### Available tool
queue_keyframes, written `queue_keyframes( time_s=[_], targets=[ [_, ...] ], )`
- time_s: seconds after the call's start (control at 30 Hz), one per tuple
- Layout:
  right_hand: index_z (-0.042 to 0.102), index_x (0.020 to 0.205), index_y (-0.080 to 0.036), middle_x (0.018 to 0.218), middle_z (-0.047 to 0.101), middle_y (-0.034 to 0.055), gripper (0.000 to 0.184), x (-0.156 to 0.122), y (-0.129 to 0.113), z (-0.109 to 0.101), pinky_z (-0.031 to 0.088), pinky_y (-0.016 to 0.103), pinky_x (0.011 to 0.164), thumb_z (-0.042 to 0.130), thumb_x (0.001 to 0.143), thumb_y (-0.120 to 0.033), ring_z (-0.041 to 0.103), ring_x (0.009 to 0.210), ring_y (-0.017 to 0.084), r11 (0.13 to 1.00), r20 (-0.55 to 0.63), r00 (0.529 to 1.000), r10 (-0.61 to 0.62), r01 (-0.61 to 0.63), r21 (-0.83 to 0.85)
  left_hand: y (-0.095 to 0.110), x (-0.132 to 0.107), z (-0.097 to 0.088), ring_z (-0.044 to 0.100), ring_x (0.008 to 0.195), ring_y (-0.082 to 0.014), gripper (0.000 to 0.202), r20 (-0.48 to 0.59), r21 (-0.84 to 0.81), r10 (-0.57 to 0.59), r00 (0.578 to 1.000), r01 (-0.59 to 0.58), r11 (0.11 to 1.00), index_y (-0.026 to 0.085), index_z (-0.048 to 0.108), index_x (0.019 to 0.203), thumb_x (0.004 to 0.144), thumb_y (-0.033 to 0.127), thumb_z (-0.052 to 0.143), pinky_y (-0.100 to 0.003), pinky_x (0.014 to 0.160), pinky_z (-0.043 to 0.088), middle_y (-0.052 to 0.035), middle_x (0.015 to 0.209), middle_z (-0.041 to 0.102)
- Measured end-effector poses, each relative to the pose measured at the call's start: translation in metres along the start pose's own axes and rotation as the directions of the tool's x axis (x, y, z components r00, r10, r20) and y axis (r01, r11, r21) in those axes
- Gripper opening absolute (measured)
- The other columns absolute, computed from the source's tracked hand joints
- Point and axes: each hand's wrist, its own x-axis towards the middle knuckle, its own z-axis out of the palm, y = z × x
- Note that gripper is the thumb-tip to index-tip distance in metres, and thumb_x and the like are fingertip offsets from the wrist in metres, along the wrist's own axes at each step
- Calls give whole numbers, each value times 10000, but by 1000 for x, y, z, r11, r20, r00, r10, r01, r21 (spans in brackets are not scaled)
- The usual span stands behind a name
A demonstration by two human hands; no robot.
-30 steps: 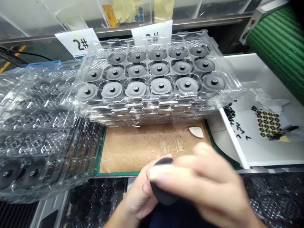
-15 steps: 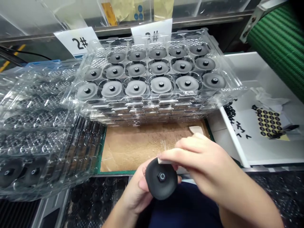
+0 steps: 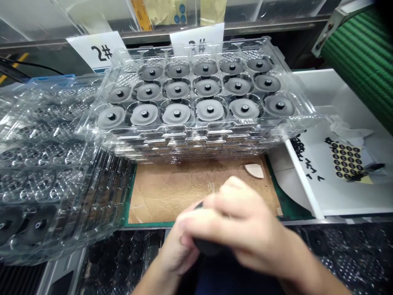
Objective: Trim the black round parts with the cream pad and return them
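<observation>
Head view: my left hand holds a black disc, low, by the near edge of the bench. My right hand, blurred, is curled over the disc and hides most of it; cannot tell whether its fingers grip the disc or something else. Beyond: cardboard sheet bearing a pale wedge-shaped piece. Behind that, the top clear tray of a stack carries similar discs in rows. White bin at right.
</observation>
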Motion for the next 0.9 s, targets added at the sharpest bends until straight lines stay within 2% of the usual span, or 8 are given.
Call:
queue_keyframes(
  time_s=[0.07, 0.17, 0.33, 0.5, 0.6, 0.73, 0.8, 0.9],
  targets=[
    [655, 1053, -244, 867, 676, 9, 292, -8, 22, 6, 382, 288, 701, 394, 945, -169, 577, 760, 128, 981, -47, 980, 192, -192, 20, 0, 2, -8, 672, 904, -255, 603, 9, -52, 6, 1000, -5, 999, 205, 685, 1043, 515, 463, 815, -334, 870, 502, -52, 972, 728],
    [665, 1067, -225, 885, 680, 28, 247, -33, 57, 34, 436, 284, 729, 475, 912, -192, 608, 809, 154, 866, -48, 866, 498, -494, 72, 1, 2, -21, 671, 956, -232, 658, -49, -186, 3, 999, -12, 982, 256, 601, 1187, 585, 460, 772, -308, 887, 497, -75, 1160, 680],
    [726, 935, -205, 761, 714, 22, 195, -72, 81, 92, 508, 262, 637, 548, 855, -188, 661, 688, 159, 817, 33, 827, 561, -559, 141, 2, 3, -29, 625, 1069, -232, 766, -130, -277, 5, 992, -41, 960, 313, 405, 1360, 673, 393, 732, -314, 925, 484, -67, 1235, 639],
    [661, 1064, -186, 1045, 696, 71, 252, -48, 50, 59, 521, 283, 734, 478, 912, -268, 651, 934, 187, 786, -170, 771, 614, -579, 216, -1, 6, -19, 615, 1074, -239, 705, -118, -243, -3, 993, -26, 970, 270, 512, 1284, 635, 379, 765, -322, 908, 500, -67, 1204, 655],
    [627, 1100, -195, 1042, 681, 60, 243, -19, 15, 35, 501, 293, 767, 477, 913, -235, 630, 920, 179, 896, -352, 825, 442, -388, 214, -5, 5, -14, 613, 1057, -231, 637, -105, -186, 23, 994, -43, 982, 233, 583, 1211, 623, 380, 781, -302, 905, 495, -68, 1146, 680],
    [639, 1050, -146, 875, 684, 61, 248, -1, -9, 32, 479, 285, 694, 437, 907, -139, 605, 772, 168, 971, -117, 969, 216, -201, 131, -6, 2, -17, 631, 993, -207, 569, -154, -111, 34, 988, -51, 992, 268, 590, 1195, 659, 309, 774, -280, 842, 516, -40, 1062, 704],
    [648, 1022, -177, 874, 684, 35, 232, 2, -8, 35, 470, 253, 677, 455, 902, -128, 605, 758, 147, 957, 16, 971, 240, -239, 162, -5, 1, -19, 643, 948, -203, 482, -153, -99, 49, 987, -64, 993, 273, 631, 1128, 667, 312, 766, -276, 785, 535, -31, 1056, 703],
    [638, 1044, -141, 889, 680, 61, 244, 5, -5, 39, 462, 284, 710, 431, 914, -142, 602, 776, 164, 961, -145, 953, 267, -251, 119, -2, 1, -16, 642, 966, -222, 351, -89, -103, 23, 996, -32, 994, 217, 702, 974, 650, 333, 774, -302, 850, 516, -49, 1001, 715]
  ],
)
